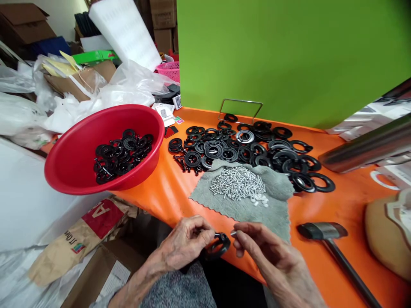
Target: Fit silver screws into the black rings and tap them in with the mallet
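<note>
My left hand [186,241] is closed around a black ring part [218,246] at the near edge of the orange table [167,192]. My right hand [260,248] pinches a small silver screw [233,234] right beside that ring. Just beyond my hands lies a grey cloth [276,214] with a heap of silver screws [239,184] on it. Behind the cloth spreads a pile of black ring parts [250,147].
A red bowl [77,149] holding black assembled parts overhangs the table's left edge. A hammer [334,248] lies at the right. A green wall panel [289,55] stands behind, with a wire stand [240,109]. Plastic bags and cardboard boxes [80,81] crowd the left.
</note>
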Tool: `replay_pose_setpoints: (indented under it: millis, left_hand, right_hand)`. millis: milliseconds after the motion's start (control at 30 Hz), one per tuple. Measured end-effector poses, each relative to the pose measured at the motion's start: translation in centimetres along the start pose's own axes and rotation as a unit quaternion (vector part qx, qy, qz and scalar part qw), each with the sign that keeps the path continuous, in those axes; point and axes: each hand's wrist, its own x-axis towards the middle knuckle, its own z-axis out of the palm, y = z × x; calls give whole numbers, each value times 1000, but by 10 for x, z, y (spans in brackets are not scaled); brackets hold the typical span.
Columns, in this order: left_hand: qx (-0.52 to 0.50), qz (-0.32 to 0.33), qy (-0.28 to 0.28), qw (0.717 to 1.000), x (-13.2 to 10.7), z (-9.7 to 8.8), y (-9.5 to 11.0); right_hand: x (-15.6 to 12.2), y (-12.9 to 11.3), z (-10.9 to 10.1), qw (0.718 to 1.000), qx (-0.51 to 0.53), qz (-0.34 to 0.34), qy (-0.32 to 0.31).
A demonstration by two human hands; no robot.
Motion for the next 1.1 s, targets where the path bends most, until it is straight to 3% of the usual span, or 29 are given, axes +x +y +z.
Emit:
replay_pose_setpoints:
  millis: [200,367,667,833,1000,1100]
  left_hand:
    - [74,3,24,997,-1,2,2]
    - [145,13,59,988,-3,6,3]
    - [181,29,81,980,-6,10,3]
    - [197,58,95,974,-9,13,-1]
    - [180,68,78,978,-12,8,2]
    - [168,69,61,981,-12,3,2]
  right_hand:
    - [-7,11,1,980,-156,-126,11]
    - [-6,6,1,946,-213,-245,21]
    - [-8,5,10,918,-260,-298,19]
    - [-14,17,17,896,-291,-333,35]
    - [-11,36,12,882,-315,-348,48]
    - [-5,39,5,890,-300,-343,11]
